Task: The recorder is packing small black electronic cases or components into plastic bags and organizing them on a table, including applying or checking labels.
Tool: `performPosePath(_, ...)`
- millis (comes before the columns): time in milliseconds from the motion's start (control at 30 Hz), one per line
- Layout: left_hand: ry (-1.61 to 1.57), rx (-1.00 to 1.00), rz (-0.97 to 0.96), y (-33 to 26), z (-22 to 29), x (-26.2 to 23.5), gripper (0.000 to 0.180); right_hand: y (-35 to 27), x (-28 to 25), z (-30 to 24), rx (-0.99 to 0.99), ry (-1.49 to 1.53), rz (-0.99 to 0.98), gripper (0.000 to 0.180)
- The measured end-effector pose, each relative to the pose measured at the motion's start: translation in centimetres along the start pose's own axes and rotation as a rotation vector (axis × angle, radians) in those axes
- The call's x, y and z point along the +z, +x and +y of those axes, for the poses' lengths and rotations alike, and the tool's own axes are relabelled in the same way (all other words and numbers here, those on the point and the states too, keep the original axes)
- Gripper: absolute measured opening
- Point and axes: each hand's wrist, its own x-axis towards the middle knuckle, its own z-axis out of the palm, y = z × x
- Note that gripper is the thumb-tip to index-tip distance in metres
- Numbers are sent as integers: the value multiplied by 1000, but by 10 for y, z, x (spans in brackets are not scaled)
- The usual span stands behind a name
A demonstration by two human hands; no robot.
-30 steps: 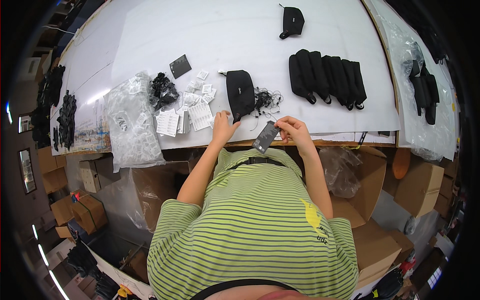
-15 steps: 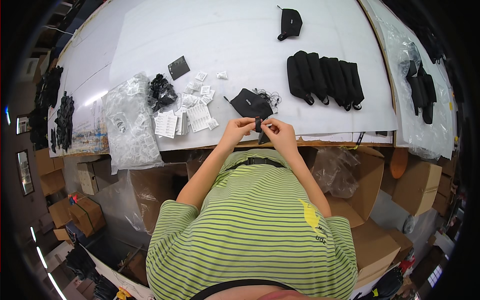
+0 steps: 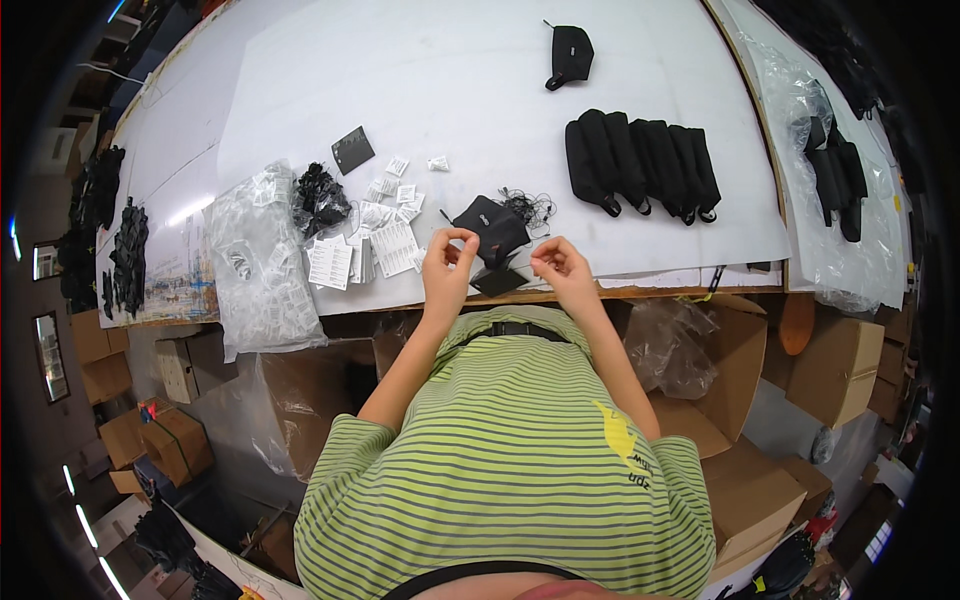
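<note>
Both hands are raised at the table's near edge, a small distance apart. My left hand [image 3: 448, 270] has thumb and index finger brought together in a pinch, beside a small black zip pouch [image 3: 490, 225]. My right hand [image 3: 565, 275] is pinched too, to the right of a black card [image 3: 498, 281]. Whatever either pinch holds is too small to make out. The pouch lies on the table with its strap loop toward me, the card partly in front of it. A tangle of thin black cords [image 3: 530, 207] lies just behind the pouch.
Left are printed white slips [image 3: 330, 262], small white sachets [image 3: 377, 215], a clear bag of sachets [image 3: 255, 300], a black bundle [image 3: 322, 198] and another black card [image 3: 352, 150]. Right is a row of black pouches [image 3: 645, 165], with one pouch [image 3: 570, 55] farther back. Cardboard boxes [image 3: 735, 370] stand below.
My hands were together on the pouch's dark strap loop. They have let go and moved apart; the pouch now rests lower, and the card in front shows more fully.
</note>
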Motion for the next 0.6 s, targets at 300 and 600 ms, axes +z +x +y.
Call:
performPosePath(300,-414,-183,-308,-7,35,-3,8,-10,-7,-40,3,342,-66,12)
performPosePath(600,-358,-176,-434,-10,41,-2,9,-13,-3,-36,-5,313,-95,14)
